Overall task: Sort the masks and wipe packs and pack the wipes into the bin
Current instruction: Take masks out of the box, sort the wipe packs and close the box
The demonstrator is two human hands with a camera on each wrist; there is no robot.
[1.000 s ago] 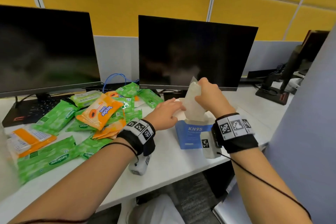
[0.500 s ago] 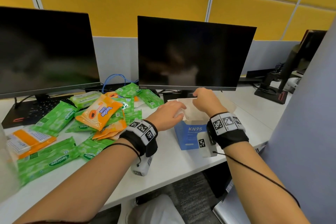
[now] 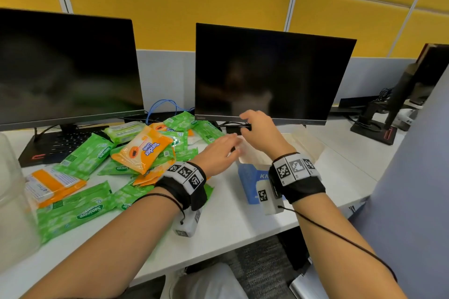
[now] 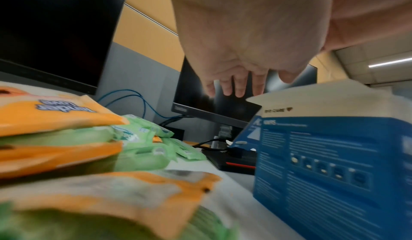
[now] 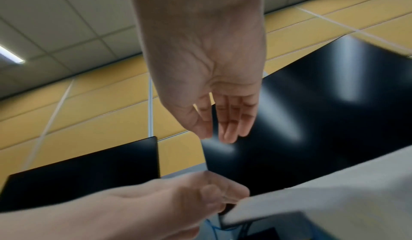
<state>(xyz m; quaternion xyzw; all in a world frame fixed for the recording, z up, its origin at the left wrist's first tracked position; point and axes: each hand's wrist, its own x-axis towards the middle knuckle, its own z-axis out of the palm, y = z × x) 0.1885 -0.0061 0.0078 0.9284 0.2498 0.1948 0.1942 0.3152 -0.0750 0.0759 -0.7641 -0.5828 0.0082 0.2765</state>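
Observation:
An open blue KN95 mask box [image 3: 247, 177] stands near the desk's front edge with its white flaps [image 3: 306, 145] up. White masks [image 3: 249, 154] show inside it, partly hidden by my hands. My left hand [image 3: 230, 144] reaches flat to the box's left rim, fingers straight, holding nothing. My right hand [image 3: 244, 122] hovers just above the box, relaxed and empty. Green wipe packs [image 3: 80, 211] and orange wipe packs [image 3: 143, 150] lie heaped to the left. In the left wrist view the left hand [image 4: 234, 90] hangs over the box [image 4: 334, 164]. In the right wrist view the right hand [image 5: 220, 134] is spread open.
A translucent bin [image 3: 9, 201] stands at the far left edge. Two dark monitors [image 3: 272, 73] and a laptop keyboard [image 3: 53, 143] line the back of the white desk [image 3: 230, 221]. A blue cable [image 3: 165, 104] loops between them. A grey partition [image 3: 413, 201] rises on the right.
One second ago my right hand held a white mask above the box; it pushed the mask down into the box, let go and rose empty. My left hand straightened at the box's left side.

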